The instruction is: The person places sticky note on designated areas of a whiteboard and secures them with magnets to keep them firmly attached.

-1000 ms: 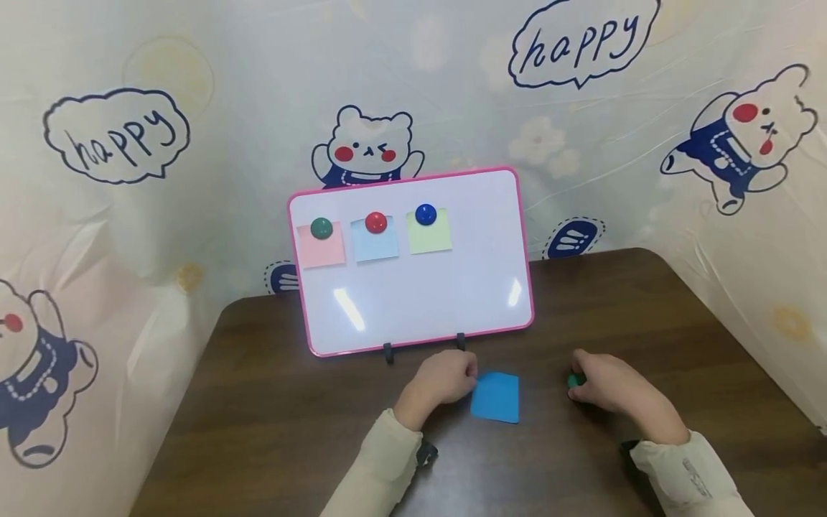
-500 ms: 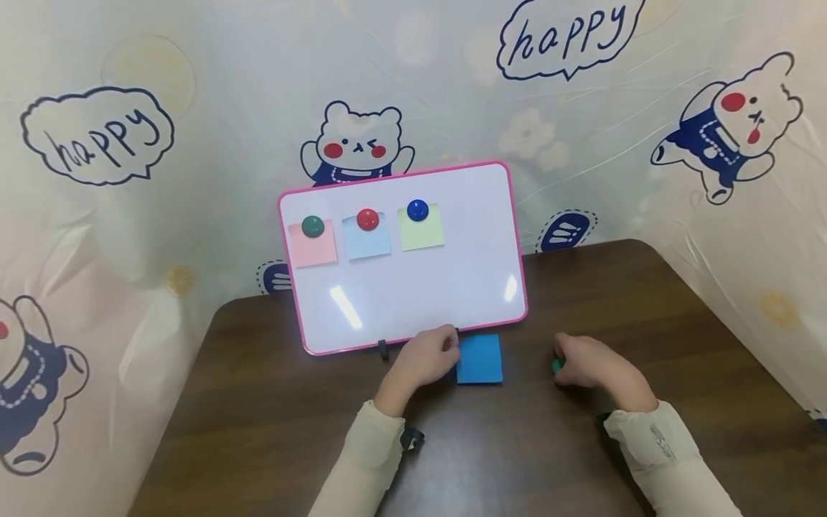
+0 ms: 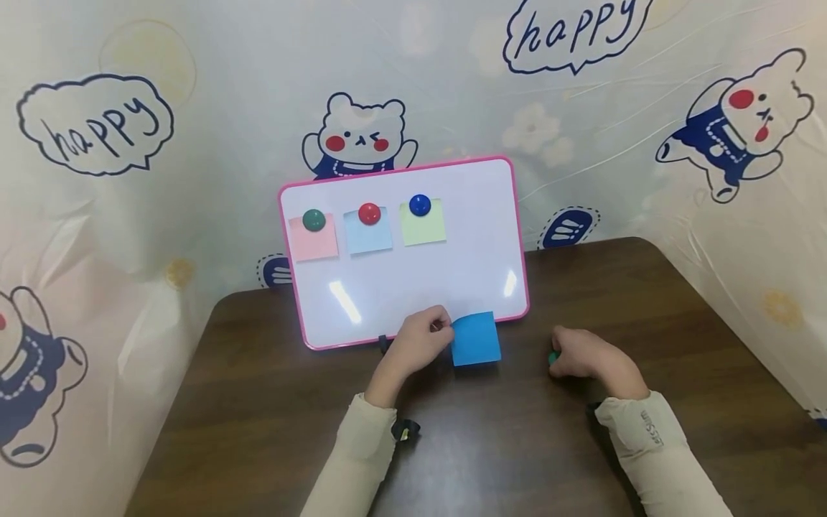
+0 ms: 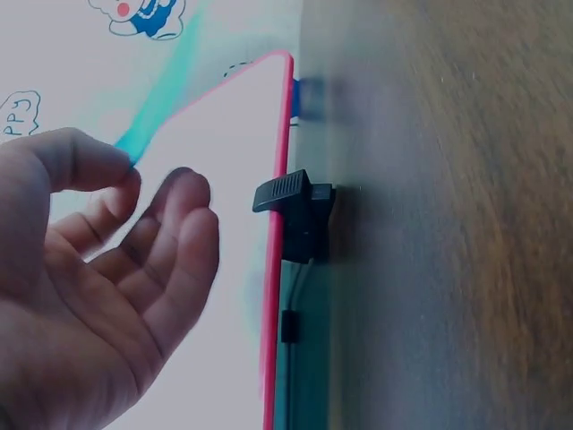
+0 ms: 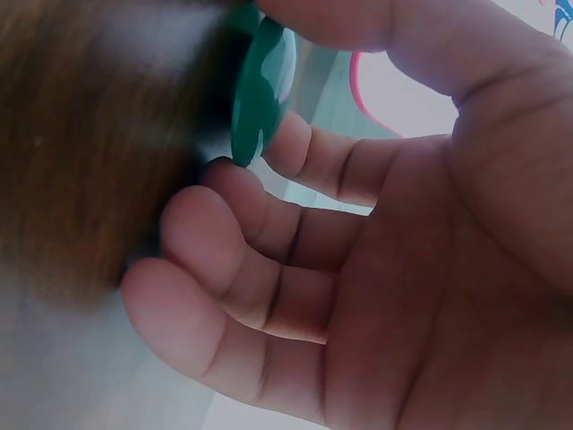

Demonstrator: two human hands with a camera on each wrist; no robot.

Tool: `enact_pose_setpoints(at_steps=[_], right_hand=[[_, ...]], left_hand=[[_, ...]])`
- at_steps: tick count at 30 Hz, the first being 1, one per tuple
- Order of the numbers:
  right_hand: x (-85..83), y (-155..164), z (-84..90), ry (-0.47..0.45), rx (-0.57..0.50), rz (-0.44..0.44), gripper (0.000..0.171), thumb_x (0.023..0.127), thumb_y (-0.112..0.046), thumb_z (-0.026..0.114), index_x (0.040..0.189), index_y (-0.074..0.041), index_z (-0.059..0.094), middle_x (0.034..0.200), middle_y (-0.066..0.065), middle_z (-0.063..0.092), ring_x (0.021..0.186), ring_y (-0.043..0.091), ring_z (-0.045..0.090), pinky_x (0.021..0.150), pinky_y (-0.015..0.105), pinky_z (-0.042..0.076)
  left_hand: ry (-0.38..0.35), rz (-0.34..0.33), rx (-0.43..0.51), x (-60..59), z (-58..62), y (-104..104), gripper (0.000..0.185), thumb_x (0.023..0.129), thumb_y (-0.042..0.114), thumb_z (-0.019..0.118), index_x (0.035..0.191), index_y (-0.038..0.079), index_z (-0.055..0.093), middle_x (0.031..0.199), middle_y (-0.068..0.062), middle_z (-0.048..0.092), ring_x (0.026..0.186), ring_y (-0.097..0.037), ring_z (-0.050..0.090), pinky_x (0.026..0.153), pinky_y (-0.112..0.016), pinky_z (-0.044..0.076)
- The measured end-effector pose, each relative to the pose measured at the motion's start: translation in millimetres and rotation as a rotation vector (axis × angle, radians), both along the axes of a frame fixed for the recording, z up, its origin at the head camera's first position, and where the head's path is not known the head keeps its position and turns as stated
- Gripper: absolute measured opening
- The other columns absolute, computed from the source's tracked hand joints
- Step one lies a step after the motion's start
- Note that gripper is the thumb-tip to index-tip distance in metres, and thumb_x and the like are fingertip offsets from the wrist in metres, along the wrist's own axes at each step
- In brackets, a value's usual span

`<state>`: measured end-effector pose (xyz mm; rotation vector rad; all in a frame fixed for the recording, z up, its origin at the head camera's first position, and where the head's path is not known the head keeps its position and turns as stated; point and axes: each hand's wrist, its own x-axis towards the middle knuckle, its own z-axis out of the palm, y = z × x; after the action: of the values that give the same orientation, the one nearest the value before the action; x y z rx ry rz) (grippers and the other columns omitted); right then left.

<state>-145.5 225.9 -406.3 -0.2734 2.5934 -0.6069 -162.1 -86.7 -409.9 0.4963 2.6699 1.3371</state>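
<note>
My left hand (image 3: 418,340) pinches a blue sticky note (image 3: 476,340) by its left edge between thumb and index finger. In the head view the note overlaps the lower edge of the whiteboard (image 3: 400,294), its bottom edge casting a shadow on the table. My right hand (image 3: 591,357) grips a round green magnet (image 5: 260,94) between thumb and index finger, low over the table to the right. On the pink-framed whiteboard hang a pink note (image 3: 314,243) under a green magnet (image 3: 314,220), a light blue note (image 3: 368,235) under a red magnet (image 3: 369,214), and a pale green note (image 3: 423,227) under a blue magnet (image 3: 420,205).
A black clip stand (image 4: 291,197) holds the whiteboard's lower edge. The dark wooden table (image 3: 271,416) extends around both hands, and a patterned curtain (image 3: 213,143) hangs behind it.
My left hand has lifted the blue note from the table and carried it toward the whiteboard's lower edge. The right hand keeps the green magnet in nearly the same place. The head view has shifted slightly.
</note>
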Motion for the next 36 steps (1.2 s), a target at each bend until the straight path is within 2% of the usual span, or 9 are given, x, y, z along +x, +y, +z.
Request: enact_pose_setpoints(at_steps=[3,9,16,21,28,36], right_hand=[[1.1,1,0.2,0.002,-0.007,-0.002,0.033,0.08,-0.012,0.076,0.099,-0.001,0.051,0.081,0.008,0.052,0.073,0.024,0.05,0.063,0.037,0.043],[2.5,1,0.8,0.005,-0.02,0.002,0.033,0.081,-0.011,0.076,0.1,0.0,0.051,0.081,0.008,0.052,0.073,0.024,0.051,0.063,0.036,0.043],[2.7,3,2.6,0.015,-0.015,0.002,0.033,0.081,-0.011,0.076,0.101,0.0,0.051,0.082,0.008,0.053,0.074,0.025,0.051,0.064,0.036,0.043],[2.9,3,1.1,0.03,-0.024,0.024,0.03,0.082,-0.01,0.074,0.098,-0.002,0.052,0.081,0.008,0.052,0.073,0.024,0.051,0.063,0.036,0.042],[2.5,-3,2.2,-0.007,-0.077,0.045,0.027,0.085,-0.011,0.075,0.099,-0.005,0.052,0.081,0.007,0.052,0.074,0.023,0.051,0.064,0.036,0.044],[-9.2,-5,15.9,-0.051,-0.085,0.031,0.028,0.09,-0.016,0.075,0.107,-0.008,0.053,0.087,0.007,0.057,0.08,0.024,0.054,0.07,0.037,0.049]], left_hand=[[0.005,-0.007,0.056,1.8,1.5,1,0.01,0.096,0.021,0.053,0.09,0.019,0.06,0.078,-0.002,0.057,0.075,-0.022,0.056,0.066,-0.036,0.051],[-0.036,-0.013,0.123,4.2,5.4,3,0.017,0.099,0.022,0.047,0.092,0.013,0.059,0.088,-0.012,0.064,0.078,-0.03,0.064,0.071,-0.037,0.056],[-0.021,-0.01,0.114,4.8,10.3,4,0.03,0.105,0.025,0.039,0.089,0.011,0.059,0.085,-0.008,0.063,0.078,-0.031,0.065,0.073,-0.038,0.056],[-0.014,0.021,0.105,4.8,11.4,2,0.035,0.107,0.028,0.036,0.085,0.01,0.058,0.081,-0.011,0.061,0.077,-0.032,0.063,0.071,-0.038,0.055],[0.014,0.05,0.097,-6.8,17.7,1,0.036,0.106,0.027,0.037,0.081,0.01,0.057,0.076,-0.01,0.059,0.073,-0.027,0.061,0.067,-0.037,0.052],[0.051,0.068,-0.046,-28.8,36.1,0,0.043,0.102,0.037,0.052,0.079,0.004,0.065,0.069,-0.01,0.058,0.07,-0.023,0.057,0.066,-0.035,0.051]])
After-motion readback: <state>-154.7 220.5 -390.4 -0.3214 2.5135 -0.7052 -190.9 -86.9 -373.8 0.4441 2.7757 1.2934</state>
